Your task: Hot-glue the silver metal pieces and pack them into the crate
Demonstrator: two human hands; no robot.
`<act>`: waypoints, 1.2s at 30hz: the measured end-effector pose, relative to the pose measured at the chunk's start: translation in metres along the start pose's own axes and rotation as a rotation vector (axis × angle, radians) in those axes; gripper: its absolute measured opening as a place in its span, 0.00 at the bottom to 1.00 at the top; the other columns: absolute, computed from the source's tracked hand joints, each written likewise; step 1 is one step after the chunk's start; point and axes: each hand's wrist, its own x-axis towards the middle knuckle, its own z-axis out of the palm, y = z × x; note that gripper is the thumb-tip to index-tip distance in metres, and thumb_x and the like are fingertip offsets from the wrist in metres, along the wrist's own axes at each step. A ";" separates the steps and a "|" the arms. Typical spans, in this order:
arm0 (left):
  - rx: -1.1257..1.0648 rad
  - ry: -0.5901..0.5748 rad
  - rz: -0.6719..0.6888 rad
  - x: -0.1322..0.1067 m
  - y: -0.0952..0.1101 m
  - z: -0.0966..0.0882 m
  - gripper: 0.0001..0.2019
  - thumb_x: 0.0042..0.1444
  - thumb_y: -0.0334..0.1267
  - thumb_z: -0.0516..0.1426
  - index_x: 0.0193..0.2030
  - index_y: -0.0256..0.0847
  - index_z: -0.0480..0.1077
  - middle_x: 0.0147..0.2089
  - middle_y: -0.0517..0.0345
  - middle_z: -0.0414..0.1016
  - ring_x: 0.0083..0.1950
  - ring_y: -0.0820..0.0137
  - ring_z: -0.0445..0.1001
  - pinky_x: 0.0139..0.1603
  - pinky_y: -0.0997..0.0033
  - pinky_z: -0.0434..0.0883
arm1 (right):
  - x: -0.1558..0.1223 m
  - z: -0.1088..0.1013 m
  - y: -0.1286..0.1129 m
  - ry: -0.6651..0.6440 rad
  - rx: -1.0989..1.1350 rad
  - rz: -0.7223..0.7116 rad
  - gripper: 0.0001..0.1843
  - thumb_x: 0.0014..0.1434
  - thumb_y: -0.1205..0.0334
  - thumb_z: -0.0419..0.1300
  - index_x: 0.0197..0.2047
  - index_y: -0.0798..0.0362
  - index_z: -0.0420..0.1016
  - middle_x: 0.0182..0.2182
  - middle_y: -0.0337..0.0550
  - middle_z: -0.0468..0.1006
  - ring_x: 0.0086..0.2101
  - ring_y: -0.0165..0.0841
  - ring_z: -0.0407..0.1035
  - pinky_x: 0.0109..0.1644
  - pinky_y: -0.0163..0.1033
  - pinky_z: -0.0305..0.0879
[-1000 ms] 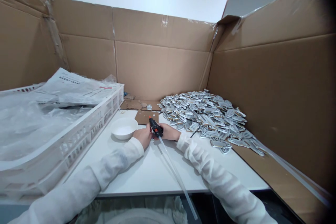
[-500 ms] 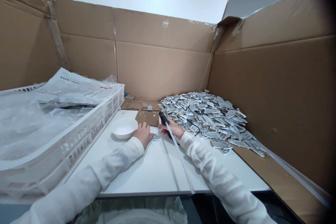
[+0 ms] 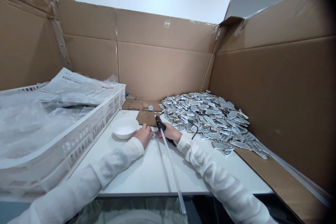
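Observation:
My right hand (image 3: 172, 132) is closed around a black hot glue gun (image 3: 160, 123). A long translucent glue stick (image 3: 172, 175) juts from the gun's back toward me, past the table's front edge. Just left of the gun lies a small grey-and-white flat piece (image 3: 154, 135) on the white table, partly covered by my hands. My left hand (image 3: 143, 135) rests beside that piece with bent fingers pressed together; what they grip, if anything, is hidden. A white bowl (image 3: 125, 128) stands against the left side of my left hand.
A large heap of similar grey-and-white pieces (image 3: 204, 112) fills the back right. At left stands a white plastic crate (image 3: 86, 136) with plastic bags and printed sheets. Cardboard walls (image 3: 162, 63) enclose the table (image 3: 136, 178). A black cord (image 3: 195, 131) runs near the heap.
My right hand has moved left with the glue gun, bringing it over the small piece. The glue stick's rear end has swung left and nearer to me. My left hand has barely moved.

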 end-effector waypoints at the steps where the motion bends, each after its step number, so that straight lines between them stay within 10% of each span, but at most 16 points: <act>1: -0.030 0.005 -0.008 0.001 -0.001 0.000 0.11 0.57 0.39 0.45 0.40 0.37 0.64 0.43 0.50 0.63 0.39 0.66 0.70 0.40 0.67 0.64 | 0.001 -0.001 0.000 0.032 -0.001 -0.019 0.17 0.31 0.65 0.65 0.24 0.54 0.60 0.20 0.33 0.68 0.19 0.26 0.63 0.21 0.33 0.62; 8: -0.590 0.069 -0.029 0.008 -0.001 -0.003 0.10 0.56 0.41 0.46 0.28 0.39 0.60 0.29 0.60 0.64 0.30 0.74 0.66 0.28 0.75 0.63 | -0.002 -0.006 -0.021 0.138 0.139 -0.167 0.20 0.34 0.57 0.65 0.29 0.53 0.59 0.25 0.35 0.68 0.19 0.24 0.59 0.22 0.32 0.58; 15: -1.337 -0.157 -0.018 0.009 0.009 -0.001 0.13 0.51 0.45 0.51 0.35 0.39 0.54 0.26 0.61 0.70 0.13 0.84 0.51 0.15 0.81 0.49 | -0.006 0.000 -0.027 0.243 0.047 -0.277 0.22 0.37 0.50 0.64 0.29 0.52 0.58 0.20 0.32 0.60 0.20 0.24 0.56 0.22 0.31 0.54; 24: -1.541 0.260 -0.042 0.011 0.002 -0.016 0.15 0.49 0.43 0.54 0.38 0.40 0.53 0.31 0.56 0.74 0.17 0.83 0.58 0.17 0.81 0.54 | -0.019 -0.002 -0.039 0.204 0.162 -0.164 0.23 0.50 0.40 0.52 0.27 0.54 0.64 0.18 0.38 0.66 0.18 0.26 0.59 0.18 0.32 0.54; 36: -1.580 0.192 -0.063 0.011 0.004 -0.013 0.17 0.50 0.45 0.54 0.40 0.40 0.51 0.30 0.59 0.73 0.17 0.77 0.68 0.15 0.79 0.62 | -0.025 0.005 -0.040 0.270 0.030 -0.164 0.27 0.50 0.39 0.51 0.19 0.56 0.67 0.17 0.42 0.69 0.16 0.26 0.58 0.20 0.33 0.56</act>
